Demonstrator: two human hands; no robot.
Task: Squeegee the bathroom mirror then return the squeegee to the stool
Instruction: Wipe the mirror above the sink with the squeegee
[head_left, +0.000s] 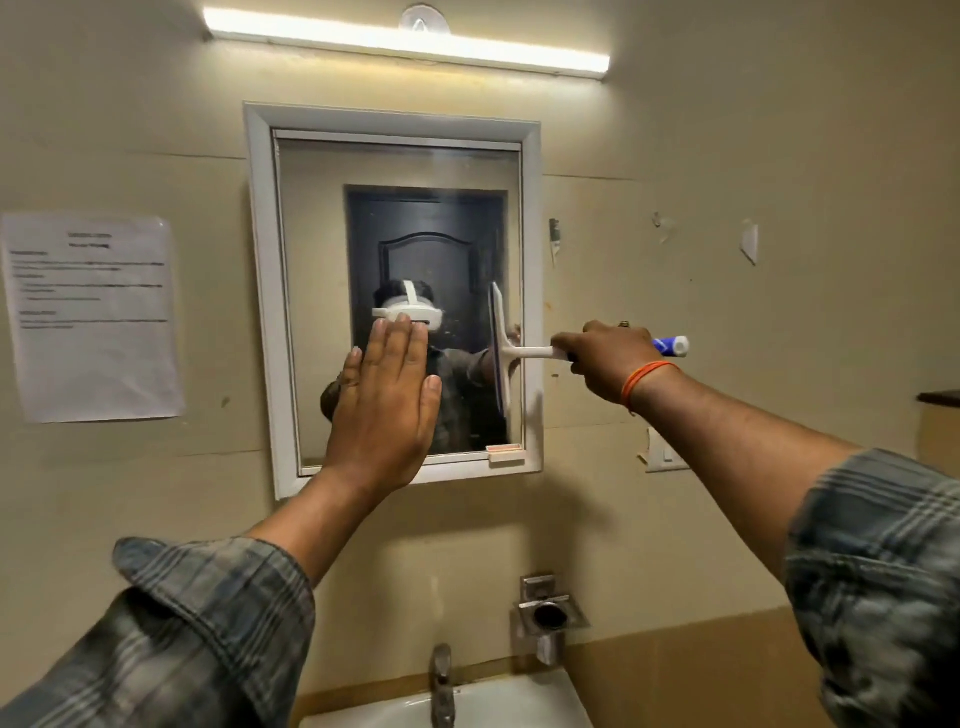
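At mirror (395, 171) rt edge: rt hand (602, 358) fingers clenched on squeegee (501, 348) handle; lt hand (387, 400) flat.

Beige wall (727, 156), tube light (405, 44) above (lit), sink (493, 701) below.

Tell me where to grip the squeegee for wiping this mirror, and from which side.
Grip the squeegee by its handle, coming from the right, as the right hand does now. The handle juts sideways off the upright blade, which stands near the mirror's right edge, so the blade stays clear.
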